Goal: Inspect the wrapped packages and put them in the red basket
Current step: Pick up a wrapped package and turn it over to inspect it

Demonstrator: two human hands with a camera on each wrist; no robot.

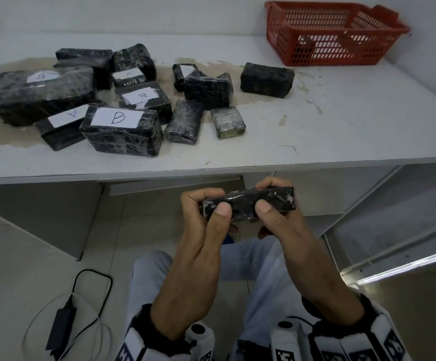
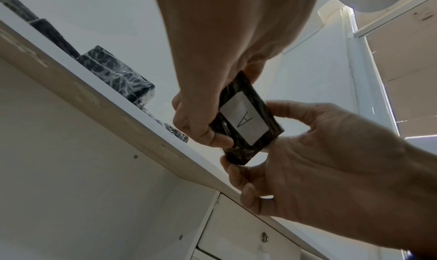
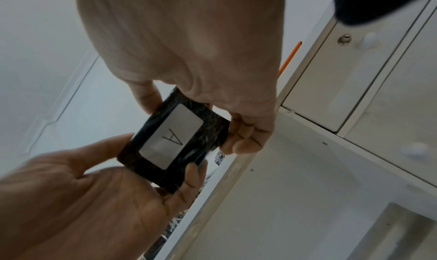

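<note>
Both hands hold one small black wrapped package [image 1: 246, 201] in front of me, below the table's front edge. My left hand [image 1: 211, 204] grips its left end and my right hand [image 1: 269, 198] its right end, thumbs on the near side. The wrist views show a white label marked "A" [image 2: 244, 122] on the package's underside [image 3: 171, 137]. Several more black wrapped packages [image 1: 119, 128], some labelled A or B, lie in a loose pile on the left half of the table. The red basket [image 1: 289, 52] stands at the far right corner with nothing visible inside.
The white table [image 1: 315, 131] has worn beige patches under the pile. A small pale wrapped package [image 1: 227, 123] lies at the pile's right edge. Below are a cabinet with drawers [image 2: 248, 232] and a shelf frame [image 1: 394, 204] at right. A black charger with cables [image 1: 61, 327] lies on the floor.
</note>
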